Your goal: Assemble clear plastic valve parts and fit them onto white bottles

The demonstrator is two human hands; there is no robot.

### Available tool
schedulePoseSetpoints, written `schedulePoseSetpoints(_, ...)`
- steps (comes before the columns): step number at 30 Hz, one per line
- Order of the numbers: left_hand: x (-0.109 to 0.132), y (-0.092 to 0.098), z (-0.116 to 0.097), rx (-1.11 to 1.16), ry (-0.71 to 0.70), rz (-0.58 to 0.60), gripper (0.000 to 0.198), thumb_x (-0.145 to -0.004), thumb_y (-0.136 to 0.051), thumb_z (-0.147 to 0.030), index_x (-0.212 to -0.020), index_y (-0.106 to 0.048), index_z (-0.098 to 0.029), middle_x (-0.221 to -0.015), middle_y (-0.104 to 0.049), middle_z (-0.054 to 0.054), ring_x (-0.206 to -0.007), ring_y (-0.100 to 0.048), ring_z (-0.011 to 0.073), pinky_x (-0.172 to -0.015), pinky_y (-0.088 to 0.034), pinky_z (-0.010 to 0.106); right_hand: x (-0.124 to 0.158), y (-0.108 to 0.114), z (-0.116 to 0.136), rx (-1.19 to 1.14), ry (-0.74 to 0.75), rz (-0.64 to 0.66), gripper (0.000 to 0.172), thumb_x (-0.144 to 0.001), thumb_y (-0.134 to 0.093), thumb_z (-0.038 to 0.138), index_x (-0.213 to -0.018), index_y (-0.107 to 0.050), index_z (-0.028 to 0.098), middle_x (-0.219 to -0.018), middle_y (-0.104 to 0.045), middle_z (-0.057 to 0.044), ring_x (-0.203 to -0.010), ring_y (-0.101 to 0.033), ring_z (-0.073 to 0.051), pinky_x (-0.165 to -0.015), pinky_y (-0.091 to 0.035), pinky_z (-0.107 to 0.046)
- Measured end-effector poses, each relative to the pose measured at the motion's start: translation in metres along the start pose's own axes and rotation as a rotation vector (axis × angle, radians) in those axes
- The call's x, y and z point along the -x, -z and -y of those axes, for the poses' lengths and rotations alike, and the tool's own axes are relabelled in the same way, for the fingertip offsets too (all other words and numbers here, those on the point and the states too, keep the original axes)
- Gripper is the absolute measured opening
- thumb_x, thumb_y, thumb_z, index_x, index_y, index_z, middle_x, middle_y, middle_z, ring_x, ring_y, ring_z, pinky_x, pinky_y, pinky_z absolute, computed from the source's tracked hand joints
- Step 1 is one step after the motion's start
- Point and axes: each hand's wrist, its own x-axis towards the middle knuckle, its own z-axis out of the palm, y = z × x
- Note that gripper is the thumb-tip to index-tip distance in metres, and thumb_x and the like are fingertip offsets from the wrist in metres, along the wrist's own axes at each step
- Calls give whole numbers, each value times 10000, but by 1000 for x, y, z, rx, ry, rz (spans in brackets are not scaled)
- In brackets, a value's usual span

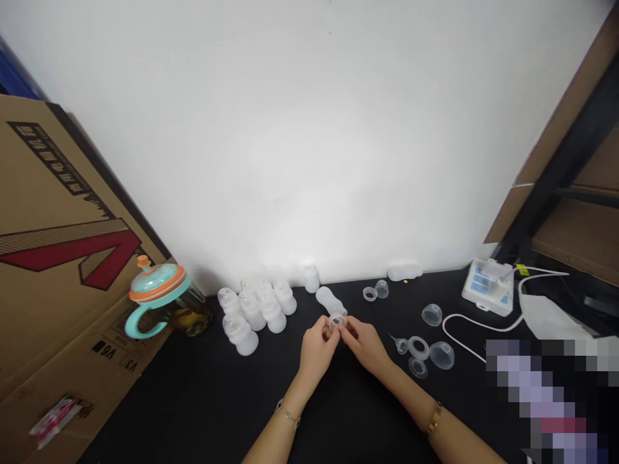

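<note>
My left hand (321, 346) and my right hand (363, 343) meet at the middle of the black table. Their fingertips pinch a small translucent bottle collar ring (338, 319) from both sides. Just beyond it a white baby bottle body (329, 300) lies on its side. To the right of my right hand are a clear nipple (401, 346), another collar ring (418, 347), a clear round disc (418, 367) and a clear dome cap (442, 355). Left of my hands stands a cluster of several white baby bottles (253, 310) with clear tops.
A pitcher (193, 316) with a teal lid stands by a cardboard box (58, 283) at left. Near the wall are a bottle (311, 278), a ring (370, 294), a cap (382, 289) and a lying bottle (405, 272). A power strip (488, 287) and white cable lie at right.
</note>
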Motion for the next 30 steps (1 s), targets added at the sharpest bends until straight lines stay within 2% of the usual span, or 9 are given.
schedulePoseSetpoints(13, 1, 0, 0, 7, -9, -1, 305, -929, -498, -439, -726, -490, -212, -553, -472, -51, -519, -466, 119, -532, -316, 223, -1, -1, -1, 30, 8, 4, 354, -995, -437, 449, -757, -565, 219, -631, -572, 14, -567, -515, -154, -563, -314, -253)
schedulePoseSetpoints(25, 0, 0, 2, 4, -10, -4, 304, -923, -502, -438, -718, -486, -214, -551, -458, -57, -514, -454, 114, -536, -311, 222, 0, -1, -1, 56, 12, 11, 346, -1002, -438, 439, -766, -569, 222, -636, -596, 12, -570, -542, -161, -559, -306, -260)
schedulePoseSetpoints(30, 0, 1, 0, -1, -4, -8, 307, -905, -533, -430, -696, -486, -211, -547, -455, -55, -515, -452, 111, -534, -302, 224, 0, -1, -2, 85, 13, 18, 351, -1012, -412, 456, -827, -599, 222, -658, -617, 2, -582, -565, -172, -564, -312, -261)
